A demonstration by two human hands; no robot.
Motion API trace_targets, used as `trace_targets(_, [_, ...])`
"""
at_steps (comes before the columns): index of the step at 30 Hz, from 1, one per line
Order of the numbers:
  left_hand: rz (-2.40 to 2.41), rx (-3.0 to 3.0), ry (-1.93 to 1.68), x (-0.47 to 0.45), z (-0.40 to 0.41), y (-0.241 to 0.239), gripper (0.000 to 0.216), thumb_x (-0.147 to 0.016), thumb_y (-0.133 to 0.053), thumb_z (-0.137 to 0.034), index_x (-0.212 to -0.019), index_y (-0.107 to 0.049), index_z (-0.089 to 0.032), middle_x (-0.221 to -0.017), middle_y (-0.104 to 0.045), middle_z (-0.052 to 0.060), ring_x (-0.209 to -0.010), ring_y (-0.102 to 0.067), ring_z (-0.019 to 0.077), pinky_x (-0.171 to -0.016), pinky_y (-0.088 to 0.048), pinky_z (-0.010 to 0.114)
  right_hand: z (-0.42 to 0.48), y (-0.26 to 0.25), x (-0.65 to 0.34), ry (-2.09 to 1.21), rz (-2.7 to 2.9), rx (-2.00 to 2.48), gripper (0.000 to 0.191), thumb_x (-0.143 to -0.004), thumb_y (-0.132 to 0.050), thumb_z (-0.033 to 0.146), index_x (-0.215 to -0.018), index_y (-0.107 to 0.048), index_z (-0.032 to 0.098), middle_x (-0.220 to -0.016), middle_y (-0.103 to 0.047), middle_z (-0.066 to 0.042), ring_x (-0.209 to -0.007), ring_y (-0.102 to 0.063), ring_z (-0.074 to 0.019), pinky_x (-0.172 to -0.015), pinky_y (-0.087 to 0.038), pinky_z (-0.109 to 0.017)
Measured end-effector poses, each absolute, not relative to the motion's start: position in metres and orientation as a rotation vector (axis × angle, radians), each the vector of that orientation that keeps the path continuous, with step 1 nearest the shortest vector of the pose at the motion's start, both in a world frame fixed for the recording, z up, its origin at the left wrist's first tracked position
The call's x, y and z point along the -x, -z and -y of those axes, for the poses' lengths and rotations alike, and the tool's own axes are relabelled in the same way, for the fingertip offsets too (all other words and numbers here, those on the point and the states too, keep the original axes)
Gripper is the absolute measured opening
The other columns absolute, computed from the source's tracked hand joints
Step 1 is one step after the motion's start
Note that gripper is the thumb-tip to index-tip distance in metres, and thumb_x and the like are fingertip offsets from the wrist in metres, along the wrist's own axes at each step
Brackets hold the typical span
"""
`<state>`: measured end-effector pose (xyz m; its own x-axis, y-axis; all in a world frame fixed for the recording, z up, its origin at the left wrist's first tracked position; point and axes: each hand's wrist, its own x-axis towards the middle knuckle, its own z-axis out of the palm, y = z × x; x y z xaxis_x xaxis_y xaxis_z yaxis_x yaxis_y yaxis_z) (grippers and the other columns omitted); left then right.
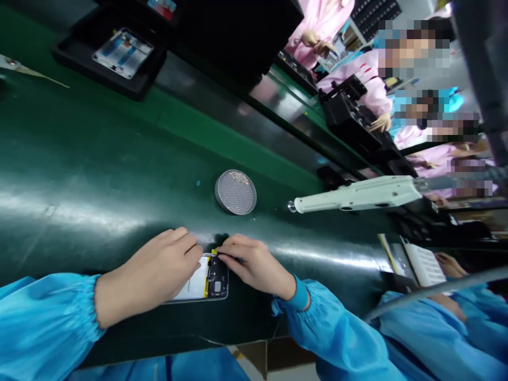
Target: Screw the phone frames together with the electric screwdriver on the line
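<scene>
An opened phone [217, 283] lies on the green bench close to the front edge, showing a white battery [195, 286] and a black section with a square part. My left hand [159, 264] covers much of the battery side, its fingers curled round the phone's far edge. At the phone's far corner, the thumb and index finger of my right hand [254, 263] pinch together at a small yellow tab [214, 252]. My fingers partly hide the tab's lower end.
Beyond my hands stands a round grey dish [235, 192] of tiny screws, with loose bits beside it. A pale green electric screwdriver [357, 194] hangs at the right. A black tray [135, 84] holds a phone part at far left. Co-workers sit opposite and at right.
</scene>
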<state>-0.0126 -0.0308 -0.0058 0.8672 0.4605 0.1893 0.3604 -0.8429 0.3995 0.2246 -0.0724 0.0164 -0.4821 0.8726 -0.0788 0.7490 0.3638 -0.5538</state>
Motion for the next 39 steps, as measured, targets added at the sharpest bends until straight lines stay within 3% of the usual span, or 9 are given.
trace_targets(6, [-0.573,-2.678,-0.399,0.002,0.024,0.013,0.022,-0.091,-0.046,-0.004,-0.085,-0.065,-0.013,-0.084,-0.059,0.007,-0.079,-0.053,0.0215,-0.069,-0.049,0.036,0.074,-0.01,-0.226,-0.79,2.295,1.427,0.02,-0.093,-0.055,0.017,-0.099,-0.073,0.014,-0.089,-0.069,-0.006,-0.081,-0.063,-0.0122,-0.074,-0.055,-0.025])
trace_targets(21, [-0.436,-2.979,-0.185,-0.002,0.025,0.002,0.022,-0.09,-0.044,-0.003,-0.098,-0.063,-0.01,-0.088,-0.057,0.01,-0.08,-0.051,0.0258,-0.067,-0.048,0.039,0.084,-0.004,-0.223,-0.749,2.187,1.452,0.019,-0.095,-0.052,0.019,-0.097,-0.071,0.014,-0.089,-0.069,-0.006,-0.082,-0.062,-0.014,-0.076,-0.054,-0.029])
trace_targets(29, [-0.516,-2.869,-0.335,-0.001,0.029,0.005,0.023,-0.092,-0.036,-0.003,-0.093,-0.058,-0.012,-0.086,-0.056,0.01,-0.078,-0.05,0.0235,-0.068,-0.049,0.039,0.089,-0.001,-0.215,-0.555,2.252,1.427,0.02,-0.096,-0.044,0.015,-0.091,-0.063,0.013,-0.087,-0.065,-0.009,-0.082,-0.057,-0.0165,-0.076,-0.052,-0.031])
trace_targets(33, [-0.571,-2.608,-0.53,0.005,0.019,-0.02,0.019,-0.095,-0.035,-0.004,-0.096,-0.05,-0.016,-0.084,-0.053,0.004,-0.073,-0.048,0.0167,-0.065,-0.045,0.031,0.085,-0.032,-0.21,-0.795,1.831,1.371,0.013,-0.093,-0.051,0.015,-0.088,-0.063,0.015,-0.081,-0.066,-0.004,-0.073,-0.06,-0.0114,-0.066,-0.051,-0.025])
trace_targets(39, [-0.798,-2.448,-0.606,0.013,0.004,-0.105,0.011,-0.101,-0.041,-0.016,-0.095,-0.048,-0.023,-0.08,-0.05,-0.004,-0.064,-0.048,0.0079,-0.06,-0.04,0.021,0.064,-0.098,-0.195,-1.105,1.266,1.071,0.007,-0.084,-0.067,0.017,-0.088,-0.071,0.016,-0.079,-0.07,-0.004,-0.065,-0.066,-0.0093,-0.058,-0.055,-0.019])
